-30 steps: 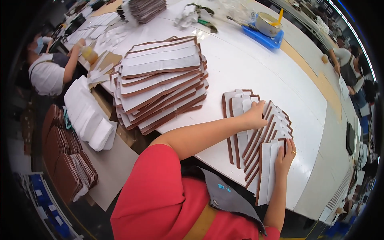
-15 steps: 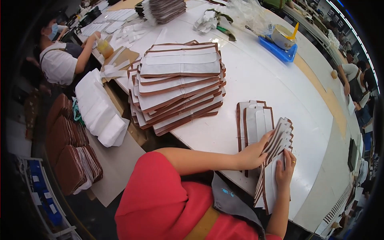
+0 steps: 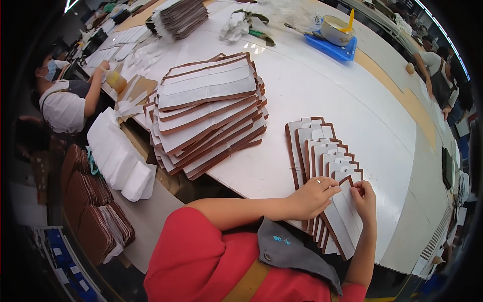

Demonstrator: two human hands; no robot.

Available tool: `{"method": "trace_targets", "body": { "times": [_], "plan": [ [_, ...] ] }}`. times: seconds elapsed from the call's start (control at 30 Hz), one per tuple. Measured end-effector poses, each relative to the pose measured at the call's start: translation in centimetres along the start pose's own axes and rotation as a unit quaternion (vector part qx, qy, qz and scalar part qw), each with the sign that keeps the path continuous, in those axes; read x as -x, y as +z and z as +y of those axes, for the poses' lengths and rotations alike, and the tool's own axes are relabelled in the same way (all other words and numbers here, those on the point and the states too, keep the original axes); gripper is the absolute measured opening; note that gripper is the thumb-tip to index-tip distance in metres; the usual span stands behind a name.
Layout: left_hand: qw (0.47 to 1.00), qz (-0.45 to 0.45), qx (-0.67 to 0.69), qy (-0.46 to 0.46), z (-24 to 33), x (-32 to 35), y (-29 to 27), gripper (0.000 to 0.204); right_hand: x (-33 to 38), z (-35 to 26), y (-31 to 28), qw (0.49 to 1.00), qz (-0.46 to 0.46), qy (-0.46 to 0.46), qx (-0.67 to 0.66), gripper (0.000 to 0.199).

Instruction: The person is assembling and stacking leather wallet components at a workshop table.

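Near the table's front right, a row of flat white panels with brown edges point(image 3: 305, 143) lies fanned out in overlapping steps. The nearest panel point(image 3: 345, 216) is tilted at the end of the row, and both hands are at its upper end. My left hand point(image 3: 311, 197), fingers bent together, pinches its left edge. My right hand point(image 3: 364, 200) is closed with thumb and fingertips at its upper right corner. To the left of the row rises a tall, uneven stack of larger white panels with brown edges point(image 3: 205, 89).
A wrapped white bundle point(image 3: 121, 156) and brown padded pieces point(image 3: 95, 229) lie at left. Farther back are another panel stack point(image 3: 182, 20) and a blue tray point(image 3: 329, 48) with a bowl point(image 3: 336, 31). A masked co-worker point(image 3: 65, 105) is at left, another person point(image 3: 440, 75) at right.
The bunch of panels held between my hands now lies spread in the fanned row. Both hands have come to the nearest panel's upper end. The view has shifted slightly.
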State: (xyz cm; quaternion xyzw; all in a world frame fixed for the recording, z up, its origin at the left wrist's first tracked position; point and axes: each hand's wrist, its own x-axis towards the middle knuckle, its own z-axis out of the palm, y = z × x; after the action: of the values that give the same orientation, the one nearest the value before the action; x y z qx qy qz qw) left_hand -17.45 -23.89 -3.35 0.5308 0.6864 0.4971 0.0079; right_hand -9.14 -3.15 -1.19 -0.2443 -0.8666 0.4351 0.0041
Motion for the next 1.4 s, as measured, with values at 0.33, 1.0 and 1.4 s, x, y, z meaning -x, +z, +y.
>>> {"method": "trace_targets", "body": {
  "times": [0.33, 1.0, 1.4],
  "plan": [
    [0.975, -0.09, 0.184, -0.085, 3.9, -6.0, -0.6, 0.039, 7.0, -7.1, -3.9, 0.986, 0.118, -0.102, 0.056, 0.006],
    [0.972, -0.156, -0.117, -0.132, -1.2, -8.9, 4.7, 0.016, -0.7, 2.0, -3.7, 0.998, 0.001, -0.055, -0.005, 0.019],
    [0.982, -0.099, -0.094, -0.131, -1.4, -7.9, 4.6, 0.019, -3.7, 1.3, -4.8, 0.983, -0.122, -0.135, 0.024, 0.023]
  ]
}}
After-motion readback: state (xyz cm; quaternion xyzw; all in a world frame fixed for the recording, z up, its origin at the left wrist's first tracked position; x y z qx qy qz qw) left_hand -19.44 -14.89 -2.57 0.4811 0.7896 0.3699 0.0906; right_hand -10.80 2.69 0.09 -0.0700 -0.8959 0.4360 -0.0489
